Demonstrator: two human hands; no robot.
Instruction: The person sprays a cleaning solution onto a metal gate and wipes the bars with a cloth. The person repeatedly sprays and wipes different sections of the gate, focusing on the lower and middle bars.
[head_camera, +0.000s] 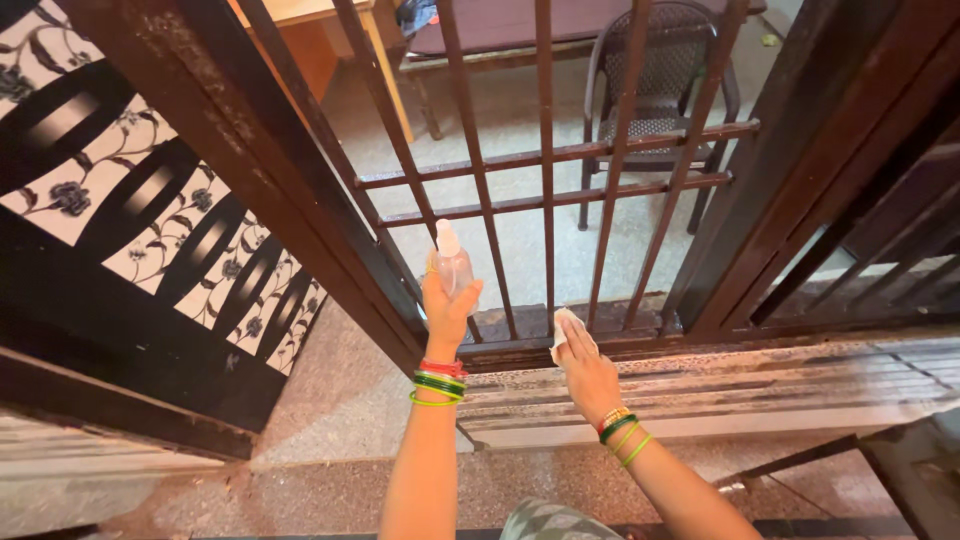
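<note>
left hand (447, 305) holds spray bottle (452, 262) upright, grip closed round it | right hand (585, 370) presses white cloth (570, 330) on gate's bottom bar (640, 345) | bottle up-left of cloth, near

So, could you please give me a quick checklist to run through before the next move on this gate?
1. Spray bottle held in the left hand: ok, upright, nozzle up.
2. Nozzle aimed at the gate bars: cannot tell, the spout direction is not clear.
3. White cloth under the right hand: ok, pressed against the gate's bottom rail.
4. Liquid left in the bottle: cannot tell.
5. Bottom rail clean: not ok, it looks dusty and worn.
6. Plastic chair away from the gate: ok, it stands apart behind the bars.
</note>
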